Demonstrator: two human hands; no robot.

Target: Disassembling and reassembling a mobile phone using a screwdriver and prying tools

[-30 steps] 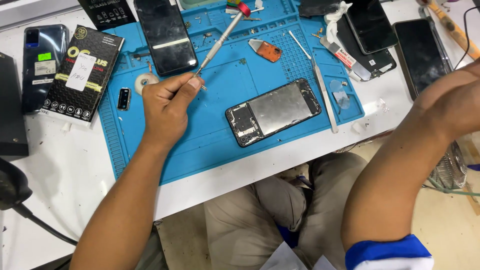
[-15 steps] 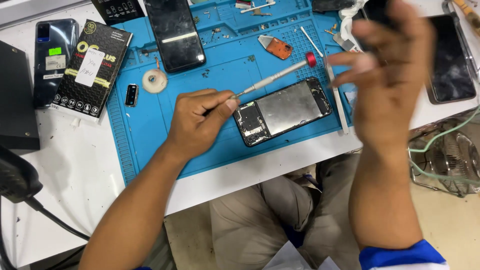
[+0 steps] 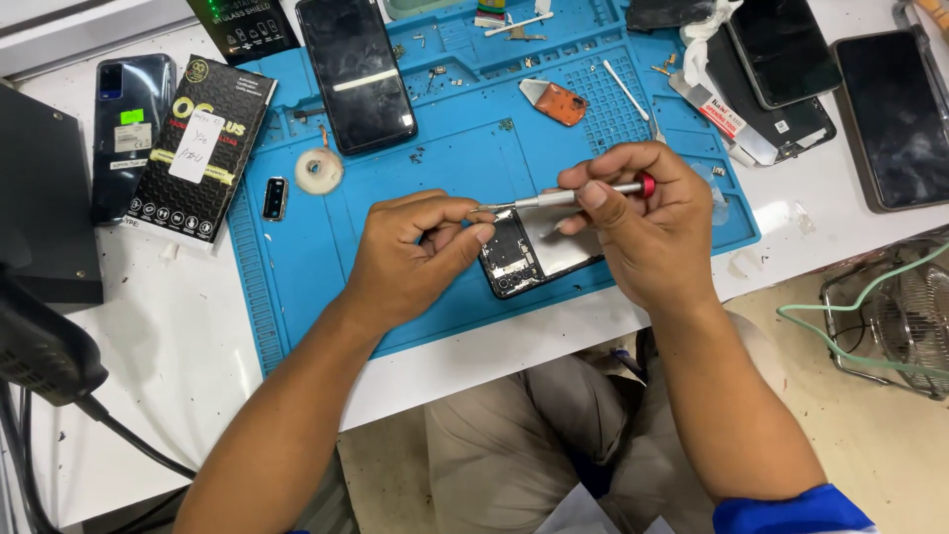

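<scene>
Blue silicone covers the middle of the white table as a repair mat, and everything else can be placed from it. Near the mat's front edge lies an opened phone, back cover off, circuit board and metal shield bare, partly hidden under both hands. At the mat's back edge rests a dark phone face up; off its left edge sits a black screen-protector box; on its left part lie a small roll of tape and a camera module; an orange pick lies toward its back right. The right hand holds a precision screwdriver with a red cap, its grip narrow round the shaft. The left hand pinches closed at the driver's tip, just above the opened phone's upper corner; whether a screw sits between the fingertips I cannot tell. The step looks like seating or changing the tip, or loading a screw. The next move likely calls for steadying the tip and lowering it squarely onto a screw point on the board.
</scene>
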